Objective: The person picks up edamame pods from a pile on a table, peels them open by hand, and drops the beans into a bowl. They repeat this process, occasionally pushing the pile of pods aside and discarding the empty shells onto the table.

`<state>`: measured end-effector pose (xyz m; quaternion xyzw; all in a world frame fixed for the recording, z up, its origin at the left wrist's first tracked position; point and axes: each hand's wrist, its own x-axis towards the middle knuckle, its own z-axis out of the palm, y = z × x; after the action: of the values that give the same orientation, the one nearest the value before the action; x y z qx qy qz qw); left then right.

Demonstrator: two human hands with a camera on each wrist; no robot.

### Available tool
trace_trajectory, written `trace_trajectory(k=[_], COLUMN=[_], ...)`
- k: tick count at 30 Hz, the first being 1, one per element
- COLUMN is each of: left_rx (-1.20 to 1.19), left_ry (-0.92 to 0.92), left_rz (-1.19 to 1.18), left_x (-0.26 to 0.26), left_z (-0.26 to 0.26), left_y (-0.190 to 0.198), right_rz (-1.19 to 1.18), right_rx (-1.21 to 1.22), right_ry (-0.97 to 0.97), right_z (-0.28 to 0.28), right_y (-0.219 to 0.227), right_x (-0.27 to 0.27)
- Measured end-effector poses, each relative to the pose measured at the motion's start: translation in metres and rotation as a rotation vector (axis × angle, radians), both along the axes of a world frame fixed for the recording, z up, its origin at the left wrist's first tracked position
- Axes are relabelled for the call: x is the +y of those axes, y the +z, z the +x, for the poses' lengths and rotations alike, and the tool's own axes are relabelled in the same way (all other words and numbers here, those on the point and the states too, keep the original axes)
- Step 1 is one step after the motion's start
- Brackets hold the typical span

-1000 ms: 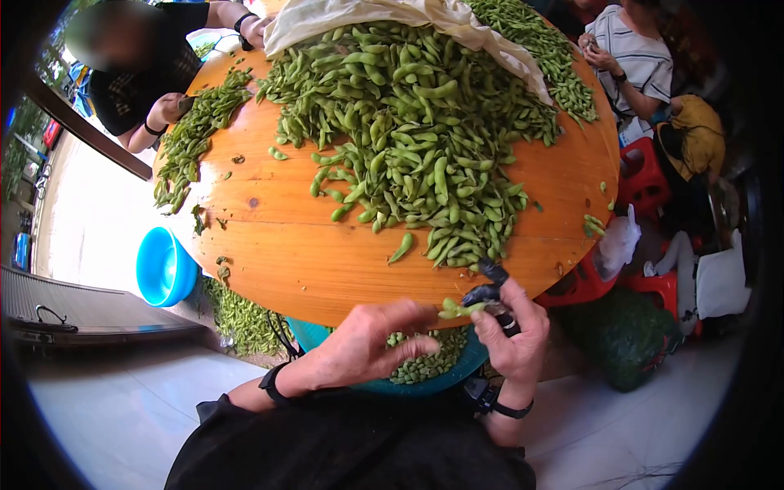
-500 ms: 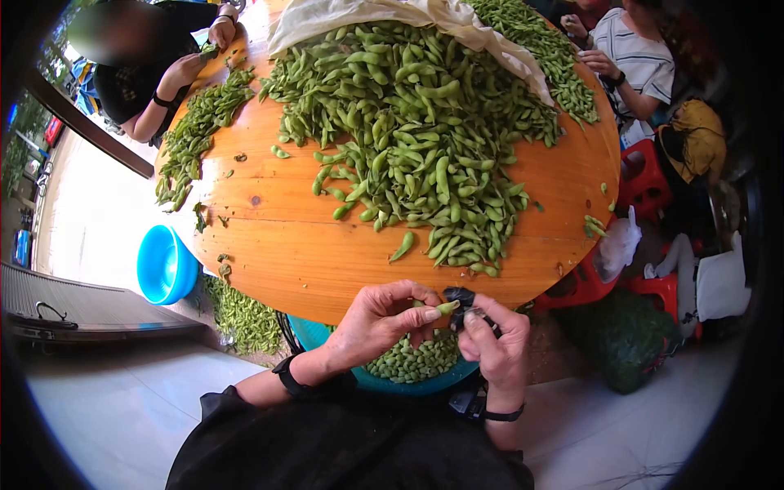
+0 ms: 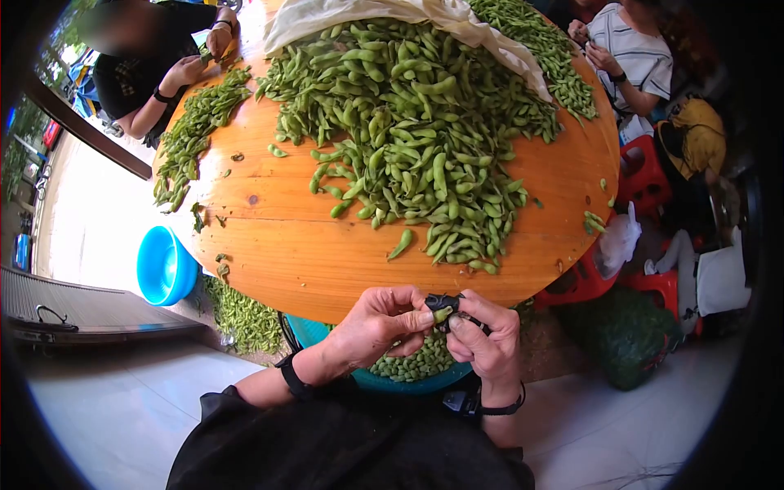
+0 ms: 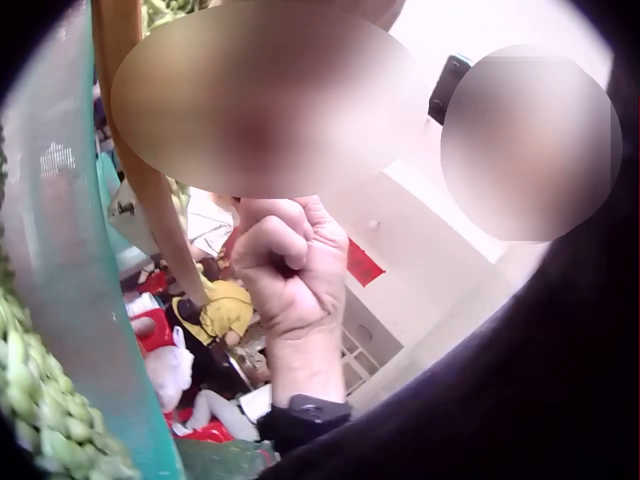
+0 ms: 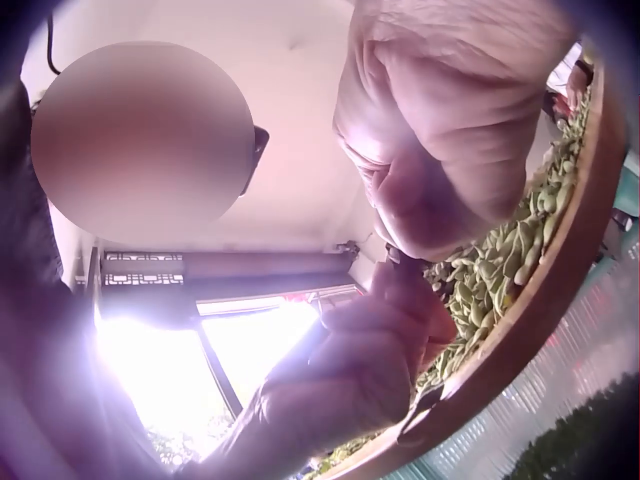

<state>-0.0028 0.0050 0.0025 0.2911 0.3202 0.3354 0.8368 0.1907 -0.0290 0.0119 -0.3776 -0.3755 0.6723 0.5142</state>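
Note:
My left hand point(image 3: 377, 327) pinches a green edamame pod point(image 3: 442, 314) between thumb and fingers, over the table's near edge. Against it my right hand point(image 3: 490, 333) grips the pod's other end, with black coverings point(image 3: 442, 302) on its fingertips. In the right wrist view the left hand point(image 5: 345, 375) meets the right hand point(image 5: 450, 120), and the pod is hidden. The left wrist view shows the right hand point(image 4: 295, 260) with curled fingers. Below both hands a teal basin point(image 3: 384, 382) holds shelled green beans point(image 3: 412, 359).
A large heap of edamame pods point(image 3: 425, 139) covers the middle of the round wooden table point(image 3: 278, 253), under a pale cloth point(image 3: 359, 15). Two other people point(image 3: 629, 49) sit at its far sides. A blue basin point(image 3: 165, 265) stands at left, red stools point(image 3: 641, 175) at right.
The left hand has taken the pod and carried it to the right hand; the two hands have come together. The person at far left has shifted both hands closer together.

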Motion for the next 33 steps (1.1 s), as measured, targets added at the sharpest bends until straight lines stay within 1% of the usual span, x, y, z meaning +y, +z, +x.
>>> trace_trajectory(k=[2, 4, 5, 6, 7, 8, 9, 10, 11, 12, 14, 15, 16, 18, 19, 20, 22, 23, 24, 25, 26, 27, 28, 29, 31, 33], left_rx=[-0.196, -0.233, -0.270, -0.269, -0.230, -0.192, -0.192, -0.030, 0.132, 0.132, 0.585, 0.662, 0.662, 0.509, 0.431, 0.431, 0.156, 0.149, 0.149, 0.179, 0.209, 0.209, 0.237, 0.265, 0.241, 0.218], left_ry=[-0.058, -0.078, -0.098, -0.097, -0.059, -0.023, -0.025, 0.015, 0.055, 0.055, 0.119, 0.157, 0.157, 0.047, -0.072, -0.070, -0.308, -0.373, -0.373, -0.355, -0.335, -0.332, -0.271, -0.210, -0.207, -0.207], left_rz=[-0.217, -0.220, -0.223, -0.222, -0.168, -0.114, -0.115, 0.011, 0.137, 0.136, 0.832, 0.999, 0.999, 0.671, 0.528, 0.528, 0.289, 0.237, 0.237, 0.313, 0.388, 0.386, 0.460, 0.534, 0.524, 0.515], left_x=[0.001, 0.003, 0.003, 0.003, 0.002, 0.000, -0.002, -0.006, -0.007, -0.007, -0.005, -0.004, -0.003, -0.001, 0.002, 0.006, 0.013, 0.014, 0.014, 0.015, 0.015, 0.013, 0.012, 0.010, 0.010, 0.010], left_z=[-0.001, -0.002, -0.003, -0.002, 0.000, 0.002, 0.005, 0.008, 0.009, 0.008, 0.005, 0.006, 0.006, 0.001, -0.006, -0.013, -0.026, -0.031, -0.031, -0.030, -0.030, -0.028, -0.026, -0.025, -0.028, -0.030], left_y=[-0.001, -0.001, -0.001, -0.001, 0.000, 0.000, 0.002, 0.004, 0.005, 0.003, 0.000, 0.002, 0.006, 0.012, 0.008, 0.009, 0.011, 0.007, 0.008, 0.010, 0.012, 0.010, 0.006, 0.004, 0.007, 0.008], right_rz=[-0.001, 0.000, 0.031, 0.063, 0.063, 0.042, 0.020, 0.019, 0.092, 0.165, 0.152, 0.199, 0.246, 0.238, 0.230, 0.231, 0.153, 0.153, 0.230, 0.308, 0.307, 0.509, 0.712, 0.712, 0.814, 0.854], right_rx=[0.026, 0.052, 0.010, -0.033, -0.032, -0.114, -0.195, -0.195, -0.335, -0.475, -0.497, -0.540, -0.582, -0.572, -0.562, -0.562, -0.302, -0.302, -0.379, -0.455, -0.456, -0.669, -0.879, -0.878, -0.999, -1.006], right_ry=[0.021, 0.048, 0.014, -0.021, -0.021, -0.020, -0.019, -0.021, -0.042, -0.062, -0.090, -0.123, -0.157, -0.150, -0.143, -0.141, -0.049, -0.050, -0.025, 0.002, 0.003, -0.074, -0.151, -0.147, -0.228, -0.240], right_z=[0.002, 0.001, -0.002, -0.004, -0.004, -0.004, -0.004, -0.005, -0.007, -0.009, -0.015, -0.018, -0.019, -0.018, -0.018, -0.017, -0.013, -0.011, -0.009, -0.008, -0.009, -0.012, -0.014, -0.016, -0.019, -0.021], right_y=[-0.001, 0.000, 0.001, 0.002, 0.005, 0.009, 0.011, 0.012, 0.013, 0.014, 0.014, 0.013, 0.012, 0.009, 0.009, 0.009, 0.010, 0.008, 0.004, 0.002, 0.003, 0.005, 0.006, 0.004, 0.001, -0.001], right_x=[0.002, 0.002, 0.001, 0.000, 0.001, 0.002, 0.003, 0.003, 0.003, 0.002, 0.001, 0.000, 0.000, 0.000, -0.001, -0.001, -0.001, 0.001, 0.003, 0.005, 0.006, 0.009, 0.010, 0.008, 0.002, -0.001])
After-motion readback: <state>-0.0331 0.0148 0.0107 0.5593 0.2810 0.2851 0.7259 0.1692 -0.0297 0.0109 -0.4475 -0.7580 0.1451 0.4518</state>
